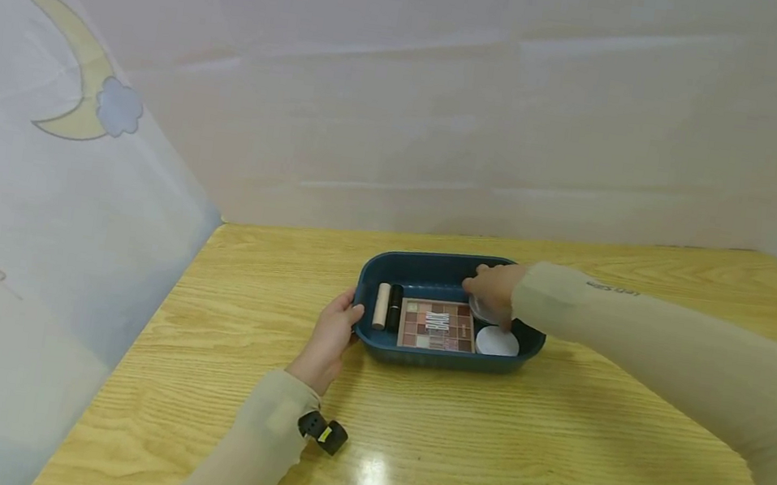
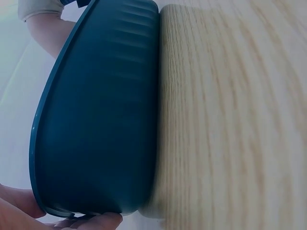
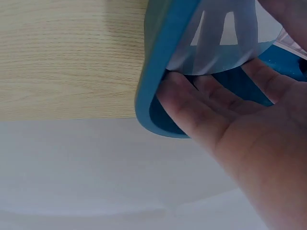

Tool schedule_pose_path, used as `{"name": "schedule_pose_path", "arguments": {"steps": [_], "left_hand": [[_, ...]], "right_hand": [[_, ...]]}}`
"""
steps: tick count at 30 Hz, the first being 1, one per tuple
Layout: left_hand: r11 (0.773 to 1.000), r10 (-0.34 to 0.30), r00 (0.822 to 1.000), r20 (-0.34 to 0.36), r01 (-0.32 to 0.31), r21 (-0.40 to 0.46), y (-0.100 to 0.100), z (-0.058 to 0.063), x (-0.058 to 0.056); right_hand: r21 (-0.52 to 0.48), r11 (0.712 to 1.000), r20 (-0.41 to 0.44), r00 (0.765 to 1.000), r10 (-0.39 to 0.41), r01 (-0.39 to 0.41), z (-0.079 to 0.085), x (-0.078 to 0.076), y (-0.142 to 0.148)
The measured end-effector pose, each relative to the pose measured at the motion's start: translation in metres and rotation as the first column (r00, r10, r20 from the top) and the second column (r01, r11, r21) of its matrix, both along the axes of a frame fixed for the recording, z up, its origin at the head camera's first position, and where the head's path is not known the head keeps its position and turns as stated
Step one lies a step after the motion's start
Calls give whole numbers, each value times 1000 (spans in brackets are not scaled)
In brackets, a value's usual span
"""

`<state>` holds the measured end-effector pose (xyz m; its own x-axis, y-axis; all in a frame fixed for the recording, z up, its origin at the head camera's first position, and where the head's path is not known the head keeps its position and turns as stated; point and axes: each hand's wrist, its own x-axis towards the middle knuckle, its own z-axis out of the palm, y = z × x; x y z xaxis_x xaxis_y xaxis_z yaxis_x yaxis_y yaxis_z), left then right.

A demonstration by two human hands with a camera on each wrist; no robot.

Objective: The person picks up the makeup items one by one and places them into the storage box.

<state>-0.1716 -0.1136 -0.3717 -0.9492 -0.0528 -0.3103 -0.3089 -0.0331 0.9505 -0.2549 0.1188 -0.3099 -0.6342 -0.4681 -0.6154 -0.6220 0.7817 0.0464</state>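
A dark blue plastic bin (image 1: 446, 361) stands on the table with cosmetics inside. My left hand (image 1: 332, 337) grips its left end, thumb at the rim and fingers outside; the left wrist view shows those fingers (image 2: 103, 221) against the bin's wall. Inside the right end, my right hand (image 1: 497, 285) holds a clear round container (image 3: 230, 38), its fingers along the side and the thumb opposite. Near that hand lies a white round disc (image 1: 497, 342). An eyeshadow palette (image 1: 437, 325) lies in the middle, beside a black tube (image 1: 394, 309) and a beige tube (image 1: 381, 307).
The wood-grain table (image 1: 479, 451) extends around the bin. Behind it hangs a pale cloth backdrop (image 1: 447, 135), with a printed moon (image 1: 90, 72) on the left side. A black wrist device (image 1: 322, 432) sits on my left sleeve.
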Motion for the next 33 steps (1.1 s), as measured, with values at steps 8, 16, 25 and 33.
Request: {"name": "schedule_pose_path", "arguments": {"steps": [8, 16, 25, 33], "left_hand": [[1000, 5, 1000, 15, -5, 9, 0, -1, 1], [1000, -2, 1000, 17, 2, 12, 0, 0, 3], [1000, -3, 1000, 12, 3, 16, 0, 1, 3], [1000, 3, 1000, 21, -3, 8, -1, 1, 2]], "right_hand": [[6, 1000, -30, 1000, -3, 3, -6, -4, 1], [-10, 999, 17, 999, -41, 41, -8, -9, 3], [-74, 992, 33, 995, -97, 100, -11, -10, 8], [-147, 989, -4, 999, -37, 36, -15, -16, 8]]}}
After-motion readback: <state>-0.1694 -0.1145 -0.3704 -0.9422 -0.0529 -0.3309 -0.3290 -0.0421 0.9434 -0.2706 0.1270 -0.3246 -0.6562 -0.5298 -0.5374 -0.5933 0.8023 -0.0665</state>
